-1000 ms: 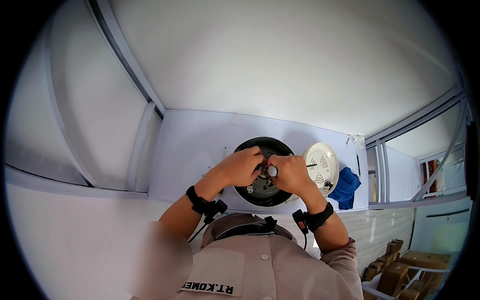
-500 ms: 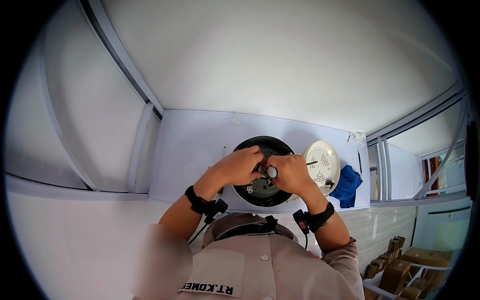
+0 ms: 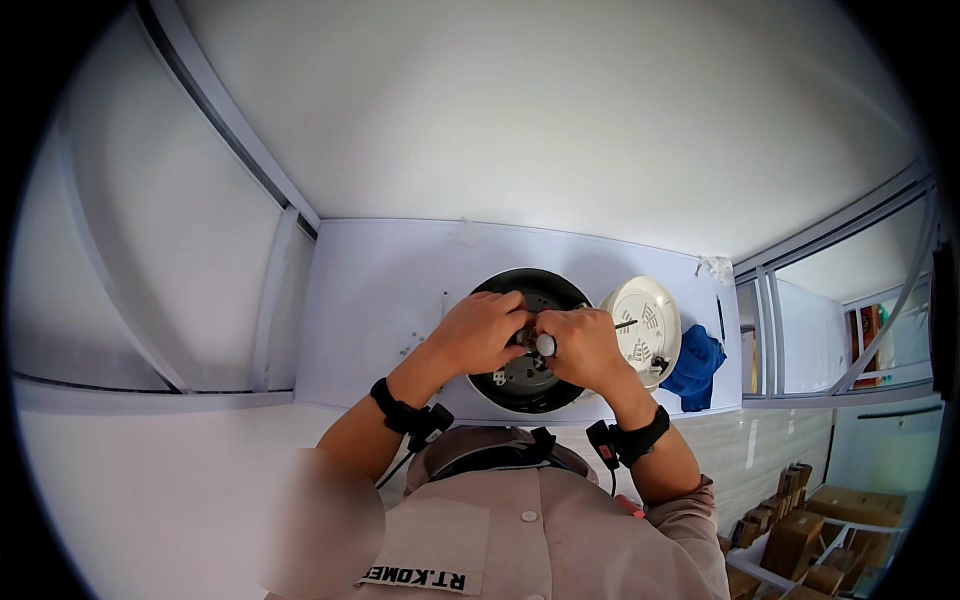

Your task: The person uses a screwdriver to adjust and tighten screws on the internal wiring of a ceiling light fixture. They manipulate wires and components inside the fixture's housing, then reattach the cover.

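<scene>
Both hands work close together over a round black housing (image 3: 520, 398) shaped like a deep pan, with small fittings inside it. My left hand (image 3: 478, 335) is closed, thumb and fingers pinched at the centre of the housing; what they hold is hidden. My right hand (image 3: 582, 345) is closed around a piece with a pale grey rounded end (image 3: 546, 345), which shows beside the thumb. A thin dark rod (image 3: 626, 323) shows just right of this hand; I cannot tell whether the hand holds it. Between the fingertips, small brownish parts are too tiny to name.
A cream round slotted cover (image 3: 650, 310) stands right of the housing, with a blue cloth (image 3: 695, 372) beyond it. Small loose parts (image 3: 410, 345) lie on the white table (image 3: 360, 280) at left. A wall rises behind, and framed panels flank the table. Cardboard boxes (image 3: 795, 540) are at lower right.
Both hands keep almost the same place and grip over the housing. The view has shifted slightly, and the loose parts left of my left forearm now show more plainly.
</scene>
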`<state>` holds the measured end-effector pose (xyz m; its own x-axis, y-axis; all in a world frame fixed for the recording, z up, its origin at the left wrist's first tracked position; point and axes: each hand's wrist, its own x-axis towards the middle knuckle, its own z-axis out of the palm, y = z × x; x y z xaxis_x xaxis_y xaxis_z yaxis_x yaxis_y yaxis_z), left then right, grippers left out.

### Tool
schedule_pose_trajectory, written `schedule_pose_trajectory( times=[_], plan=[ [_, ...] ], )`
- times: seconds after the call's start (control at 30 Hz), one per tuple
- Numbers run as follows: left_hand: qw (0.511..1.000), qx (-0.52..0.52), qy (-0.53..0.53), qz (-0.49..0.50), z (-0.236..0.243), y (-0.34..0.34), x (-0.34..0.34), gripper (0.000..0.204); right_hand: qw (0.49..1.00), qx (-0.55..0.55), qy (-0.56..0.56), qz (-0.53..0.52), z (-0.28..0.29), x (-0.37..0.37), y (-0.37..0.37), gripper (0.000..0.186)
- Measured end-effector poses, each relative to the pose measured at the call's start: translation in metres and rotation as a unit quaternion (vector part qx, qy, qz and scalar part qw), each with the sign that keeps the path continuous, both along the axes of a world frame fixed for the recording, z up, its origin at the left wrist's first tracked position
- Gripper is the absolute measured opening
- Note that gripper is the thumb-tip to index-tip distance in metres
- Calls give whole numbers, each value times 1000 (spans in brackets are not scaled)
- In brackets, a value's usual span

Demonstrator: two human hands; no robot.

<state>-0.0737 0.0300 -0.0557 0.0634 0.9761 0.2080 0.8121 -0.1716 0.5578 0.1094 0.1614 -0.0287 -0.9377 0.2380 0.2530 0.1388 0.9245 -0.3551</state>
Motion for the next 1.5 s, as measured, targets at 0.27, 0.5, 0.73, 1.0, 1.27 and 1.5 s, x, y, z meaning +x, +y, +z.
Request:
schedule_pose_trajectory(
  times=[0.27, 0.5, 0.73, 1.0, 1.27, 1.5],
  plan=[
    [1000, -5, -6, 2, -1, 0, -3, 40, 1000, -1, -1, 6, -2, -2, 1, 23],
    [994, -94, -56, -13, 11, 0, -10, 34, 1000, 5, 5, 16, -2, -2, 1, 24],
    [987, 124, -58, 84, -6, -14, -8, 21, 1000, 4, 7, 16, 3, -2, 0, 25],
    [955, 184, -114, 204, -22, -55, 4, 22, 1000, 1, 0, 12, 1, -2, -2, 26],
    [976, 141, -131, 101, -14, -75, 12, 25, 1000, -9, -15, 11, 5, -4, -3, 25],
    [980, 122, -96, 121, -15, -75, 19, 19, 1000, 7, -24, 10, 1, -5, -3, 25]
  ],
)
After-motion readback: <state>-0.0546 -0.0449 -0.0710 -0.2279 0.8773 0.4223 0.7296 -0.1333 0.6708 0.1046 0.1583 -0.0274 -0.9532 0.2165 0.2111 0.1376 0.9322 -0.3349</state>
